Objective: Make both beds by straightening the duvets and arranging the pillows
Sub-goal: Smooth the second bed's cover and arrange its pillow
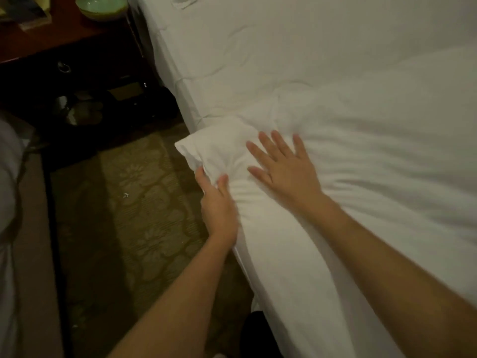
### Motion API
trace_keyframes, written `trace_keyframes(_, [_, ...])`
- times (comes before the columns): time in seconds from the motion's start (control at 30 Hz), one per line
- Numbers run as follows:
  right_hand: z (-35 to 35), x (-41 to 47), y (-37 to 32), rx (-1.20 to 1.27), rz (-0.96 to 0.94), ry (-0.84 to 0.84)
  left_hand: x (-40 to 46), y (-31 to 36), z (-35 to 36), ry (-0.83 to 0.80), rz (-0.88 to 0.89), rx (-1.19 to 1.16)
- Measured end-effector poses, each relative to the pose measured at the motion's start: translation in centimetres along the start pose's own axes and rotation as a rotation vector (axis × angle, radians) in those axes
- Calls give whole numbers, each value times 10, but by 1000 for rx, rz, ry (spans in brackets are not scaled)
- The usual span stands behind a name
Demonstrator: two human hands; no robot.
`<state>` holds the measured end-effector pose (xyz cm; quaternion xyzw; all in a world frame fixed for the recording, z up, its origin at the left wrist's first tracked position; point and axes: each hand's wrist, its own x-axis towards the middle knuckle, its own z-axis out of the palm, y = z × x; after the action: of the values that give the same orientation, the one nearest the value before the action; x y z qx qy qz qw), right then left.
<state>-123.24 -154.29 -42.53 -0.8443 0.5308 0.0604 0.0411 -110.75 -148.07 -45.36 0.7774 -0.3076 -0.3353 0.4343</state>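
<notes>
Left hand [218,202] pinches puffy white duvet [361,156] corner; right hand [285,166] flat, fingers spread, pressing wrinkled cloth.

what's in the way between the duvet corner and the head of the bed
Nothing visible: bare sheet lies beyond the duvet corner, which the left hand grips while the right hand presses flat beside it.

Dark wooden nightstand [51,45] in the top left corner, right up against the side of the mattress. There's a pale green bowl [102,7] sitting on it near the back edge, and some kind of book or paper stack [24,11] at the far left, too blurry to read. Underneath the stand it's really dim, some clutter [82,109] down there I can't make out. Floor has a patterned carpet [144,208], greenish-tan with a floral kind of design.
</notes>
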Motion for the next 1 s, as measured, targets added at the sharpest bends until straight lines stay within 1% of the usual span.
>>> trace_keyframes(0.07, [1, -2, -1, -33, 33, -9, -2, -2, -3, -6, 15, 27])
trace_keyframes(0.13, [-7, -30, 1, -2, 102, 10, -18, 2, -12, 6, 50, 50])
trace_keyframes(0.17, [-12, -53, 4, 8, 144, 30, -26, 3, -17, 18, 84, 98])
trace_keyframes(0.27, [-19, -140, 13, 15, 262, 58, -60, 11, -27, 69, 217, 380])
trace_keyframes(0.3, [-19, -169, 15, 20, 298, 70, -76, 15, -27, 42, 294, 460])
trace_keyframes(0.37, [-14, -226, 22, 31, 371, 78, -120, 21, -19, -119, 538, 589])
trace_keyframes(0.43, [-5, -280, 28, 3, 426, 72, -173, 24, -6, -360, 817, 685])
trace_keyframes(0.5, [3, -331, 32, -29, 475, 70, -222, 18, 6, -558, 999, 767])
trace_keyframes(0.57, [9, -380, 36, -29, 532, 71, -265, 5, 15, -648, 1118, 818])
trace_keyframes(0.63, [15, -430, 39, -16, 583, 81, -301, -10, 22, -699, 1178, 828])
trace_keyframes(0.7, [24, -482, 40, 18, 630, 100, -329, -25, 25, -717, 1194, 818])
trace_keyframes(0.77, [36, -533, 37, 59, 683, 118, -345, -42, 25, -685, 1189, 820])
trace_keyframes(0.87, [68, -601, 20, 107, 711, 121, -352, -69, 21, -638, 1199, 903])
trace_keyframes(0.93, [92, -627, 6, 133, 688, 83, -355, -81, 18, -633, 1187, 966])
trace_keyframes(1.0, [108, -634, 0, 161, 687, 51, -365, -88, 14, -647, 1147, 1000])
